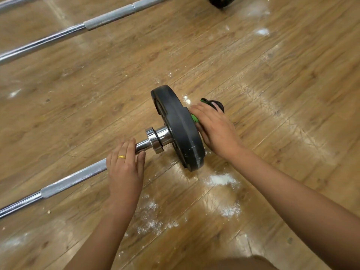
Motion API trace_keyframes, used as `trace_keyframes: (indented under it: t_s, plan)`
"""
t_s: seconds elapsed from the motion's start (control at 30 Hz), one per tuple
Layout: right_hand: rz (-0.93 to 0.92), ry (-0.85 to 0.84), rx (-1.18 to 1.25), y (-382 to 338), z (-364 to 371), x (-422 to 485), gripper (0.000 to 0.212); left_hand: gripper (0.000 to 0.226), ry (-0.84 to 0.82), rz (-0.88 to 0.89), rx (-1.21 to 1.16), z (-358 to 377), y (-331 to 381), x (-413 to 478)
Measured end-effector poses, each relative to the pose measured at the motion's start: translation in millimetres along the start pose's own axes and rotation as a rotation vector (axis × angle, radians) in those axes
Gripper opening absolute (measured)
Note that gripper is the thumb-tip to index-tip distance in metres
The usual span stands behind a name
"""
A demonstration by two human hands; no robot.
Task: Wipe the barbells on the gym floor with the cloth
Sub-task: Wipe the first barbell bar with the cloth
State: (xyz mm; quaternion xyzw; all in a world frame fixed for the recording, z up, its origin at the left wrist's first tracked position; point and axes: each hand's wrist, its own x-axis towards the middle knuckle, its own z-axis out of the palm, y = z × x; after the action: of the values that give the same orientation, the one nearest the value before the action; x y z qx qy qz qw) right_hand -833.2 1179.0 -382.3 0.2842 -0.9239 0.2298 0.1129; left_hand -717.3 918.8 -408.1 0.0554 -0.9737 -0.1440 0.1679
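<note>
Recording brown wood-plank gym floor (272, 75) filling the whole view. Noting a long chrome barbell with grey knurled grip sections (74, 180) lying on it, running from lower left toward centre. Noting a second chrome barbell of the same kind (58, 38) lying well apart at upper left.

Finding a round black rubber weight plate (181, 129) standing on edge on the near barbell's sleeve, streaked with white along its rim. Seeing part of another black plate (222, 1) at the top edge.

Observing the right hand (216, 129) lying palm-down just beyond the plate, fingers nearly straight, pressing the cloth toward the plate's outer side. Unable to tell what lies under the palm. Observing the left hand (124, 168) resting over the bare shaft, fingers straight, steadying rather than clasping.

Logging loose white powder (222, 180) scattered on the floor near the plate. Logging a chrome collar flange (155, 138) just inside the plate, and a black-and-green clamp (214, 103) past the right fingertips.

Locating the small bright green cloth (194, 118), mostly hidden, showing between the right hand and the plate. Noting a gold ring (121, 157) on the left hand.

Judging the barbell heavy, rigid and liable to roll: steadying at the shaft advisable. Judging the cloth soft and light: bunching under the palm suiting it best.
</note>
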Motion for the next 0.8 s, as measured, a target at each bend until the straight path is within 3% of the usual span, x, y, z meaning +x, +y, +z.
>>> trace_keyframes:
  t_s: [0.13,0.27,0.47,0.7,0.8]
  plan:
    - [0.095,0.073,0.051,-14.1,7.8,-11.3,0.040,0.046,0.012,0.020,-0.001,-5.4,5.0,-10.6]
    - [0.080,0.004,0.032,-6.7,0.3,-9.3,0.038,0.050,0.005,0.036,-0.006,-6.8,7.6,-23.6]
    - [0.219,0.015,0.033,-12.4,-14.1,-3.3,0.033,0.052,0.013,0.068,-0.005,-8.4,9.3,-35.3]
    - [0.018,-0.109,0.021,-10.3,-22.4,-24.0,0.032,0.054,0.060,0.105,0.045,-5.8,15.0,-52.4]
    - [0.187,0.002,0.029,-12.1,-22.6,-19.3,0.026,0.053,0.097,0.156,0.103,-4.0,11.3,-57.3]
